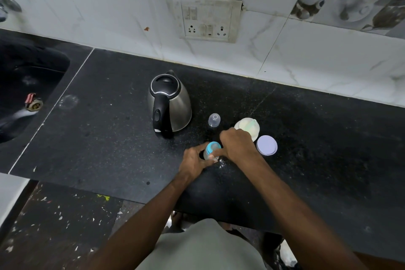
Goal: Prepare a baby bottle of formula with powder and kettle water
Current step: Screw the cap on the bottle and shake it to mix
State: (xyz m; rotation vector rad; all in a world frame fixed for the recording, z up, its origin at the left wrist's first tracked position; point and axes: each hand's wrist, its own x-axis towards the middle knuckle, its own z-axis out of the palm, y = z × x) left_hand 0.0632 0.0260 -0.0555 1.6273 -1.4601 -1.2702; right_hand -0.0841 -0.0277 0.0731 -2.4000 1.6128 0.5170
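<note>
Fingers of both hands, left (194, 161) and right (237, 146), pinching round the upright bottle (211, 151) at its blue collar, axis vertical, right nearer the open powder tub (247, 127) behind; cap (214, 119), lid (267, 145) and kettle (169, 103) apart; bottle's fill unclear.

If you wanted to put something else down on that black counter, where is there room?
Bare counter lies between the sink and the kettle, and far right, past the round lid. It is crowded right of the kettle: clear cap, powder tub, lid, and both hands on the bottle.
</note>
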